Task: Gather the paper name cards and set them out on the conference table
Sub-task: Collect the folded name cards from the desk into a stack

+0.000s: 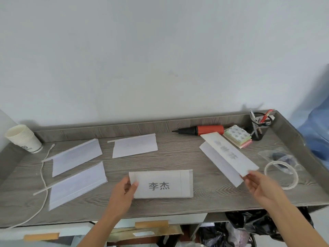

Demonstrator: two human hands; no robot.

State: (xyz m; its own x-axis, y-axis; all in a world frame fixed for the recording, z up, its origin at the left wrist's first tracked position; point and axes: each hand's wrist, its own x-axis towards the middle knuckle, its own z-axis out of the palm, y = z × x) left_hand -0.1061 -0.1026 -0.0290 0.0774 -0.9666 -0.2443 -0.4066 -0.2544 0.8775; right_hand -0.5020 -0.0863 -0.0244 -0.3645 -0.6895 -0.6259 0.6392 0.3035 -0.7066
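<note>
Several folded white paper name cards lie on a grey wood-grain table (pixel 178 157). My left hand (pixel 124 191) grips the left edge of a card with printed black characters (pixel 161 184) at the front centre. My right hand (pixel 256 184) pinches the near corner of a second printed card (pixel 229 157), which is lifted and tilted toward the back left. Three more cards face away: one at the back left (pixel 76 156), one at the front left (pixel 78 186), one at the back centre (pixel 135 146).
A stack of paper cups (pixel 23 139) stands at the far left, with a white cord (pixel 43 175) trailing forward. At the back right are a red-and-black hand pump (pixel 204 130), sticky pads (pixel 237 137), a pen holder (pixel 260 124), a tape roll (pixel 281 172) and a plastic bag (pixel 281 156).
</note>
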